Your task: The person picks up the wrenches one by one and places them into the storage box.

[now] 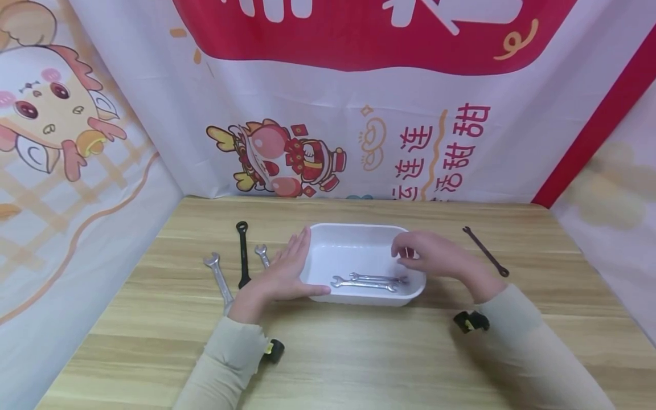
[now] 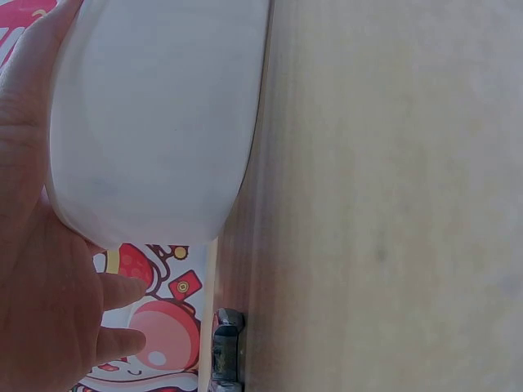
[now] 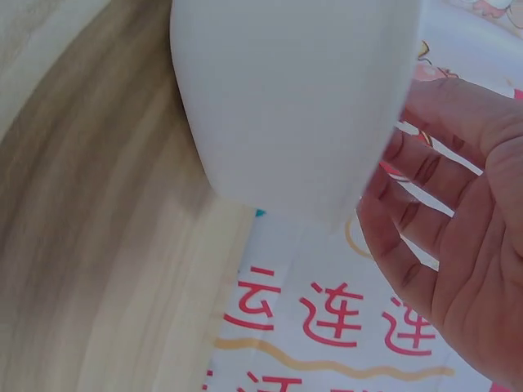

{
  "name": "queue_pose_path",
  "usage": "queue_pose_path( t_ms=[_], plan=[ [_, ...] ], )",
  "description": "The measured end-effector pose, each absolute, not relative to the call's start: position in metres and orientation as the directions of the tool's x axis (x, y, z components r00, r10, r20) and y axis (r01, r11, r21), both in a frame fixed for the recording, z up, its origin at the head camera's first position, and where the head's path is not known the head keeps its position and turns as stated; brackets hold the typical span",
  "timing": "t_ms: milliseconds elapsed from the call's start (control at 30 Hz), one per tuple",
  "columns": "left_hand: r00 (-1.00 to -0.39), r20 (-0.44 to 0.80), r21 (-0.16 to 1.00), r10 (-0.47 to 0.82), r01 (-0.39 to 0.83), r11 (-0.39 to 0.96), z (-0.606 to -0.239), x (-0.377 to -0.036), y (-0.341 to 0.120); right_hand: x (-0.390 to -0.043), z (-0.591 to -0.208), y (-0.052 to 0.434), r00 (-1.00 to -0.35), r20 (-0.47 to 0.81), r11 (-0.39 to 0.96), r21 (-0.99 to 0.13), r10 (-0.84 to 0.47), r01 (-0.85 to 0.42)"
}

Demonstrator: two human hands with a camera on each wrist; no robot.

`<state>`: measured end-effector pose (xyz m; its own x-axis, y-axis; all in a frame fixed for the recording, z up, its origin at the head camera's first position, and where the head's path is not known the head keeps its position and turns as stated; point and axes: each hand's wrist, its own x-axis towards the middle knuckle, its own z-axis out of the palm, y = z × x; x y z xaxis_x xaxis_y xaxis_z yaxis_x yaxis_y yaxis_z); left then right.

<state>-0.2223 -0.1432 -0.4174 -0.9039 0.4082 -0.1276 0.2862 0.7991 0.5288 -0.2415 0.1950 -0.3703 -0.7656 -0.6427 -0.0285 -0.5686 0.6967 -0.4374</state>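
Note:
A white plastic tray [image 1: 353, 250] sits mid-table with two silver wrenches [image 1: 366, 281] lying in it near the front wall. My left hand [image 1: 287, 273] lies flat against the tray's left wall [image 2: 155, 122], fingers straight, thumb along the front corner. At the tray's right end, my right hand [image 1: 430, 256] hovers over the rim with loosely bent fingers. In the right wrist view the right hand's fingers [image 3: 425, 171] are spread beside the tray wall [image 3: 294, 98] and hold nothing.
Left of the tray lie a black wrench [image 1: 242, 253], a long silver wrench [image 1: 219, 276] and a small silver wrench [image 1: 262, 255]. A thin black wrench [image 1: 486, 251] lies to the right. Printed cloth walls enclose the wooden table [image 1: 359, 359] on three sides.

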Motion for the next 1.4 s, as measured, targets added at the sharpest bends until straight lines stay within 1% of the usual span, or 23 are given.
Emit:
queue_pose_path(
  t_ms=[267, 533, 700, 833, 1033, 1400],
  plan=[
    [-0.904, -0.133, 0.534, 0.407, 0.281, 0.798, -0.418, -0.222, -0.143, -0.239, -0.362, 0.214, -0.814, -0.04, 0.744, -0.433, -0.58, -0.509],
    [-0.906, -0.13, 0.534, 0.403, 0.278, 0.799, -0.417, -0.222, -0.144, -0.24, -0.355, 0.234, -0.841, 0.036, 0.763, -0.402, -0.539, -0.506],
    [-0.907, -0.129, 0.536, 0.402, 0.277, 0.797, -0.418, -0.222, -0.145, -0.242, -0.351, 0.247, -0.865, 0.03, 0.795, -0.377, -0.502, -0.474],
    [-0.906, -0.122, 0.536, 0.405, 0.283, 0.795, -0.418, -0.222, -0.145, -0.242, -0.347, 0.259, -0.868, 0.045, 0.799, -0.37, -0.495, -0.475],
    [-0.905, -0.122, 0.529, 0.407, 0.287, 0.799, -0.418, -0.223, -0.144, -0.242, -0.343, 0.279, -0.894, 0.041, 0.827, -0.365, -0.446, -0.429],
    [-0.904, -0.13, 0.527, 0.406, 0.284, 0.801, -0.417, -0.223, -0.143, -0.251, -0.35, 0.306, -0.896, 0.053, 0.853, -0.283, -0.442, -0.438]
  ],
)
